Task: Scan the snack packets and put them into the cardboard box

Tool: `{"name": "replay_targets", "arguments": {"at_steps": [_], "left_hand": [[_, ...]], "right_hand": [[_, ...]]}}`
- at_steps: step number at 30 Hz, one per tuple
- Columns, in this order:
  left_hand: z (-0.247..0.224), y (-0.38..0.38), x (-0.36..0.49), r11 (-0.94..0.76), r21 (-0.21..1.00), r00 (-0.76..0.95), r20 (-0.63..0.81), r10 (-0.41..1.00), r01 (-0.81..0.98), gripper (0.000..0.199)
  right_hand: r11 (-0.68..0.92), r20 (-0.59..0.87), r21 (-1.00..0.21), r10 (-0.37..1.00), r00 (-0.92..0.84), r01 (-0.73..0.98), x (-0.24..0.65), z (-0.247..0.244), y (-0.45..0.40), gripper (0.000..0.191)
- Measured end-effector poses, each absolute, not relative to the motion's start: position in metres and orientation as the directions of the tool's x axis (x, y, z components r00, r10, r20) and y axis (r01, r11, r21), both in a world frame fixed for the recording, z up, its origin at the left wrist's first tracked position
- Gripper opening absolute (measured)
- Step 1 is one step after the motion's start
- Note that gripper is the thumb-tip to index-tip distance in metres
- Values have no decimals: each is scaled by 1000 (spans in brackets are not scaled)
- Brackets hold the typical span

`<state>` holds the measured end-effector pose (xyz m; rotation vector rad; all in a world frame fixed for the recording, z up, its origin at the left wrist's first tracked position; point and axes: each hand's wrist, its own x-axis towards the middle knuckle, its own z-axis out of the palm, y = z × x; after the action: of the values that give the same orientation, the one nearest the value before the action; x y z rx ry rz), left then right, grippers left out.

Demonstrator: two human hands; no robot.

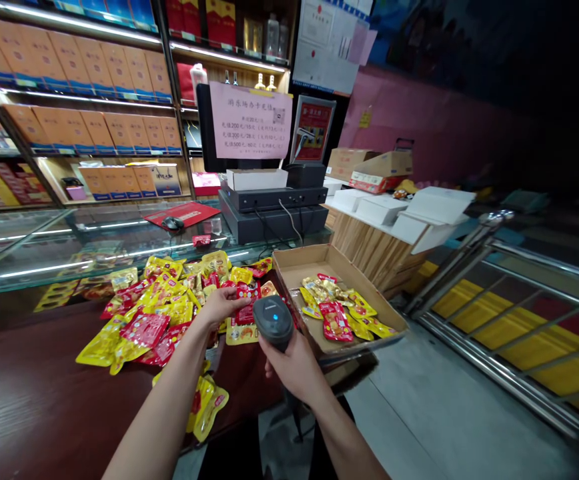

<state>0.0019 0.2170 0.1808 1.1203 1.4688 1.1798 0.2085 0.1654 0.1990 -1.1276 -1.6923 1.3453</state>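
Gripped rounded, dark-grey plastic scanner [272, 327] in curled right hand [294, 365]; pinched glossy, red rectangular packet [248, 293] in left hand [221, 306].

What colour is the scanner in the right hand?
The scanner is dark grey, seen best in the head view.

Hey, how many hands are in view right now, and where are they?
2. The left hand is touching a red packet by the pile; the right hand grips a dark scanner beside the cardboard box. Neither is hidden.
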Motion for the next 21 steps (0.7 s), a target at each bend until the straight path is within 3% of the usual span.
{"name": "replay_targets", "arguments": {"at_steps": [11, 21], "left_hand": [[185, 217, 4, 103, 985, -136, -84, 987, 140, 28], [187, 217, 5, 128, 982, -134, -109, 985, 137, 48]], "right_hand": [[101, 17, -972, 930, -367, 210, 209, 195, 165, 26], [109, 22, -970, 930, -367, 217, 211, 203, 165, 24]]}}
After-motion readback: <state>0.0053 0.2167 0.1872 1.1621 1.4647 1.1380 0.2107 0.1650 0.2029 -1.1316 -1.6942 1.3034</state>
